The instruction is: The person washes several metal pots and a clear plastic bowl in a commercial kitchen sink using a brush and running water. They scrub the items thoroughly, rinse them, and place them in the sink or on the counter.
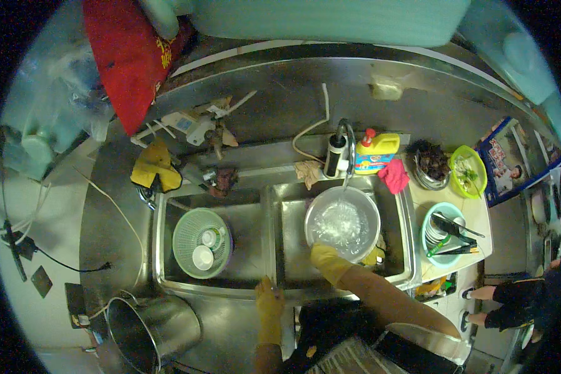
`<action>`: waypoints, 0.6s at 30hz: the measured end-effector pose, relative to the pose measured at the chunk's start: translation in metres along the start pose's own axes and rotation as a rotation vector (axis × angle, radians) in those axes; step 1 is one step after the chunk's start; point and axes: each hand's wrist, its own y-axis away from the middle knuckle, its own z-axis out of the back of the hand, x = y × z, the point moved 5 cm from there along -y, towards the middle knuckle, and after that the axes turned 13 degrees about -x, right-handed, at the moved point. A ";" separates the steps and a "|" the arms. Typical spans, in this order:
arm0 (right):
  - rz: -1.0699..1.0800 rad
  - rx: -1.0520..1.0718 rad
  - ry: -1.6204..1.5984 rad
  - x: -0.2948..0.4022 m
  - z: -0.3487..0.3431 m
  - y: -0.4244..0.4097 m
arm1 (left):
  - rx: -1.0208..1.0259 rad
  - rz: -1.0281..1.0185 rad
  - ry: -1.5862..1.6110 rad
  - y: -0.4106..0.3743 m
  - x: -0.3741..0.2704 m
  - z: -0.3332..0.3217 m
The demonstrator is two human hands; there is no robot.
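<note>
My right hand, in a yellow rubber glove, is at the lower left rim of a round metal basin in the right sink bowl; its fingertips are hidden, so its grip is unclear. Water runs from the faucet into the basin and churns there. My left hand, gloved too, lies at the sink's front edge by the divider, and its finger pose is hard to make out. In the left bowl stands a green plastic colander with small white cups in it. Something yellow lies beside the basin.
Behind the sink stand a yellow detergent jug and a pink cloth. At right are a light blue basin of dishes and utensils and a lime green bowl. A large metal pot lies at lower left. Another person's legs show at far right.
</note>
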 end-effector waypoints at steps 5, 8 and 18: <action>0.054 0.178 0.161 -0.087 -0.002 0.059 | -0.033 -0.016 0.005 0.004 -0.003 0.007; 0.101 0.189 0.167 -0.131 0.036 0.076 | -0.013 0.068 0.083 0.005 -0.007 0.008; 0.177 -0.140 -0.744 -0.084 0.231 0.019 | -0.014 0.106 0.120 -0.029 -0.001 -0.005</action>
